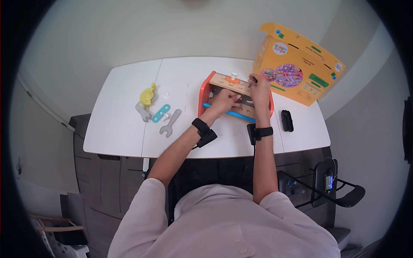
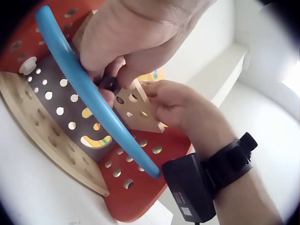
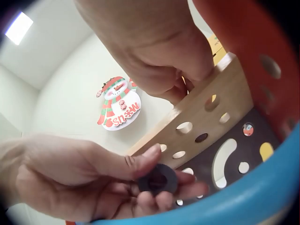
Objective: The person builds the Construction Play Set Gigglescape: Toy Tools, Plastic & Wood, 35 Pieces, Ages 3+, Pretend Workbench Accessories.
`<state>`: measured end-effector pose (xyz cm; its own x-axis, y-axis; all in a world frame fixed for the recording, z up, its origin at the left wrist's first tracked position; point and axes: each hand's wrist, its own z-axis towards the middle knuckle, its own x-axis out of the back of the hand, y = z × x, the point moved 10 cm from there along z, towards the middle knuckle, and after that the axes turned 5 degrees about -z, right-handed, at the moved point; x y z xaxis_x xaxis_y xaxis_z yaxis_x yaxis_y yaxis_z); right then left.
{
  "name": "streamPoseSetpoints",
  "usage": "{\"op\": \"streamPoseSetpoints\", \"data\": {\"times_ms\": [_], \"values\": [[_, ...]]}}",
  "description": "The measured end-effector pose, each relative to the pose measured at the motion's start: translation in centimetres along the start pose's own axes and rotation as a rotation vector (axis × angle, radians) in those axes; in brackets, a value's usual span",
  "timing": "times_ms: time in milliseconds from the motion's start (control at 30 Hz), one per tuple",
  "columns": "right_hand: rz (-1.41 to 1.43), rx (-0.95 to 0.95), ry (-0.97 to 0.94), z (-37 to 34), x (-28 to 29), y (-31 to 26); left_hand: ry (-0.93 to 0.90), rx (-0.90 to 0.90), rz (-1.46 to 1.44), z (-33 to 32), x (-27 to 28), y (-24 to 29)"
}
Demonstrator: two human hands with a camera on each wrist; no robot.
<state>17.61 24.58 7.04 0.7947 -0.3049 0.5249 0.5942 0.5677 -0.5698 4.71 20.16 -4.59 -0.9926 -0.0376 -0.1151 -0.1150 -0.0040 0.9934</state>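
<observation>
A wooden toy toolbox [image 1: 200,93] with red perforated ends and a blue bar handle [image 2: 89,93] stands on the table. Inside it, below the upper wooden board [image 3: 185,115], my left hand [image 1: 225,101] pinches a dark grey ring-shaped nut [image 3: 158,179] between thumb and fingers. My right hand [image 1: 259,91] is above that board, its fingertips gripping a small dark grey piece [image 1: 253,79], mostly hidden by the hand. One hole [image 3: 201,138] in the board shows dark from below. A white peg [image 1: 234,76] with an orange piece [image 1: 232,81] sits on the board.
Left of the toolbox lie a grey toy wrench [image 1: 171,123], a teal perforated strip [image 1: 161,113], a yellow toy piece [image 1: 147,95] and a grey piece [image 1: 142,112]. A yellow box [image 1: 297,64] stands behind on the right. A black case [image 1: 287,121] lies near the right edge.
</observation>
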Motion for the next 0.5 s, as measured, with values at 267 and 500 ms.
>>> {"op": "streamPoseSetpoints", "data": {"times_ms": [267, 500], "values": [[-0.111, -0.038, -0.221, -1.2, -0.5, -1.4, 0.031, 0.089, -0.175, -0.7, -1.0, 1.5], [-0.273, 0.075, -0.148, -1.6, -1.0, -1.8, 0.097, 0.149, -0.154, -0.1, -1.2, 1.1]]}}
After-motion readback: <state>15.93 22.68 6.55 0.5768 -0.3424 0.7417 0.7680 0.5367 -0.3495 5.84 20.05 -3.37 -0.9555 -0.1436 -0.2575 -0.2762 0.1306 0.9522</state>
